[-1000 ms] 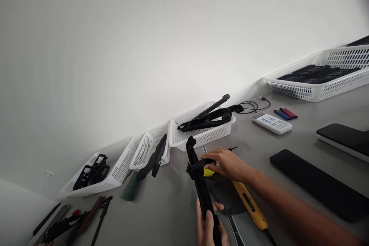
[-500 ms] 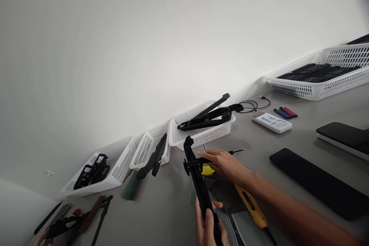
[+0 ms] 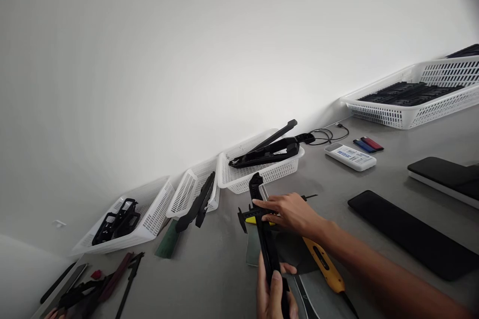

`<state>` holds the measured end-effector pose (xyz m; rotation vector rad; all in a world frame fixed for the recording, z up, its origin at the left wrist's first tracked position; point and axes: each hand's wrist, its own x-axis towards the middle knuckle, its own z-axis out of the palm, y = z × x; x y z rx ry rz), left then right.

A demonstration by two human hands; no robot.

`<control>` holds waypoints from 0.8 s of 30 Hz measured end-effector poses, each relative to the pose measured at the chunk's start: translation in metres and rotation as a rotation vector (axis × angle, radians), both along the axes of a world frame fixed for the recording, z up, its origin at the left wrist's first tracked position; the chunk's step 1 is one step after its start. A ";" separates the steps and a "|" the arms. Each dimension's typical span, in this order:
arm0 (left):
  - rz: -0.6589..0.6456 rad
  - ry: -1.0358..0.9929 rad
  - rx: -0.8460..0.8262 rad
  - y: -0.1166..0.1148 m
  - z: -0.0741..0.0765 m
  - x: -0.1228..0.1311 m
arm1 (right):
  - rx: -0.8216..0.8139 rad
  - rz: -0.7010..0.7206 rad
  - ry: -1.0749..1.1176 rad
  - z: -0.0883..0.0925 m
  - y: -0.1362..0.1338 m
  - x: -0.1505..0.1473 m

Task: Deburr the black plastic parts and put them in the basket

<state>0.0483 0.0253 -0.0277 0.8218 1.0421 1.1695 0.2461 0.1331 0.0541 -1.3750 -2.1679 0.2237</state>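
Observation:
My left hand point(image 3: 276, 291) is wrapped round the lower end of a long, narrow black plastic part point(image 3: 266, 244), which stands up at a slant. A black caliper point(image 3: 250, 214) lies crosswise at its upper half, with jaws sticking out to the left of the part. My right hand point(image 3: 290, 211) is closed on the caliper's slide, index finger stretched along it. The caliper's thin depth rod pokes out right of that hand. Behind the part shows something yellow point(image 3: 250, 220), mostly covered. A yellow-orange corded tool point(image 3: 325, 265) lies under my right forearm.
White baskets with black parts stand along the wall: left point(image 3: 157, 214), narrow point(image 3: 183, 194), middle point(image 3: 262, 182), far right point(image 3: 407, 117). A white device point(image 3: 350, 156), a black slab point(image 3: 411, 234) and a green piece point(image 3: 168, 239) lie around. Another person's hand point(image 3: 55, 314) shows lower left.
The black part has shifted right and stands more upright. The caliper's jaws, earlier around the part's edges, now project to its left. My right hand has stayed close to its place.

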 end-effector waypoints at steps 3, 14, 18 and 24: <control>-0.014 0.006 0.001 0.000 0.001 -0.001 | 0.045 0.044 0.013 -0.001 -0.001 -0.001; -0.086 0.006 0.004 0.001 0.013 -0.003 | 0.031 0.045 0.142 -0.005 0.000 -0.001; -0.119 0.006 -0.009 0.001 0.018 -0.001 | 0.042 0.033 0.150 -0.006 0.001 0.000; -0.119 0.018 0.003 0.001 0.016 -0.001 | 0.061 -0.024 0.160 -0.009 0.001 -0.005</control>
